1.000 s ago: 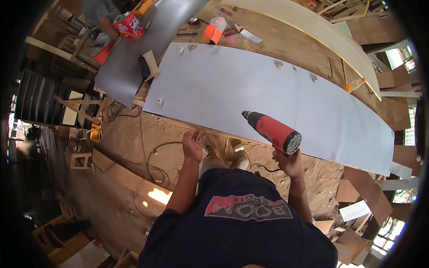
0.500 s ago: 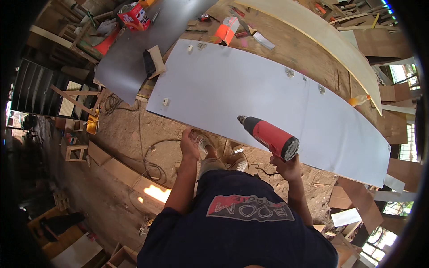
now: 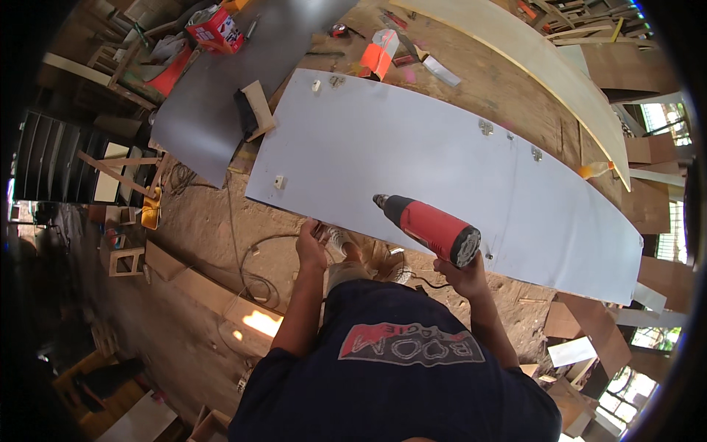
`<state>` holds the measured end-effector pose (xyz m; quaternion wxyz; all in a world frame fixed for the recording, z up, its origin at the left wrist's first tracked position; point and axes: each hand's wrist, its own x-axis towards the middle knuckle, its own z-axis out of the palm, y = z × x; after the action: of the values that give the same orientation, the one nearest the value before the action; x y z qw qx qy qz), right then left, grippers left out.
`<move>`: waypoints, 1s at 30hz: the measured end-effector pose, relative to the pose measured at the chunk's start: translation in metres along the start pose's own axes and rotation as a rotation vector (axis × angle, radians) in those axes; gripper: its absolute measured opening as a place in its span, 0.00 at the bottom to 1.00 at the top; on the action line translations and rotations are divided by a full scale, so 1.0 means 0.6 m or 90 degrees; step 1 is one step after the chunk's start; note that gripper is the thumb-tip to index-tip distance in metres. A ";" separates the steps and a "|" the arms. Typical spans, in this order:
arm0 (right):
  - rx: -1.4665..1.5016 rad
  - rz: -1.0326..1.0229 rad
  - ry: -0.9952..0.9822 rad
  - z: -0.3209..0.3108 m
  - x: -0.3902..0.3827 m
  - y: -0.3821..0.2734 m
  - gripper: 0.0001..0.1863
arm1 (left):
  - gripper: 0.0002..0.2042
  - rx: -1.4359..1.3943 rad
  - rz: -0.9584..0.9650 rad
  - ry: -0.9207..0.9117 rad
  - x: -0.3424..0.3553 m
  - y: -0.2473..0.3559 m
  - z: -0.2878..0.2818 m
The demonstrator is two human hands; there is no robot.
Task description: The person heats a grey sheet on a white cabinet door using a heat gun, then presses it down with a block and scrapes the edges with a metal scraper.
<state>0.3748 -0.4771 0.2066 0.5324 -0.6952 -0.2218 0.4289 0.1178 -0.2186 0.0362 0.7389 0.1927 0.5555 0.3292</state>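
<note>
A heat gun (image 3: 434, 227), red and black with a metal nozzle, is gripped in my right hand (image 3: 464, 276). It is held above the large pale panel (image 3: 353, 140), nozzle pointing left and slightly away from me. My left hand (image 3: 313, 243) is at the near edge of that panel, left of the nozzle. Its fingers are curled against the edge, and what they pinch, if anything, is too small to make out. Metal hinges (image 3: 486, 127) are fixed along the panel's far, curved side, and a small white fitting (image 3: 279, 182) sits near its left end.
Beyond the panel lie an orange-and-white box (image 3: 378, 55), a tape measure (image 3: 339, 30) and a bottle (image 3: 595, 169). A long curved board (image 3: 530, 59) stretches along the far side. To the left are a dark sheet (image 3: 243, 74) and a red can (image 3: 215, 31). A cable (image 3: 250, 276) loops across the floor.
The heat gun has moved left over the panel in my right hand. My left hand stays at the near edge, its fingers slightly shifted. The view has tilted a little.
</note>
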 end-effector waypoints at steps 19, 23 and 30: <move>0.047 -0.083 0.041 -0.026 -0.021 -0.021 0.19 | 0.23 0.095 -0.046 0.036 0.052 0.003 -0.007; 0.065 -0.083 0.060 -0.050 -0.045 0.007 0.22 | 0.23 0.118 -0.043 0.027 0.056 0.000 -0.007; 0.092 -0.085 0.043 -0.101 -0.083 0.024 0.24 | 0.22 0.123 -0.036 0.038 0.040 0.000 0.007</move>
<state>0.3964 -0.5534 0.2148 0.6159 -0.6525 -0.2182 0.3837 0.1256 -0.2013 0.0208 0.7091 0.2376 0.6114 0.2587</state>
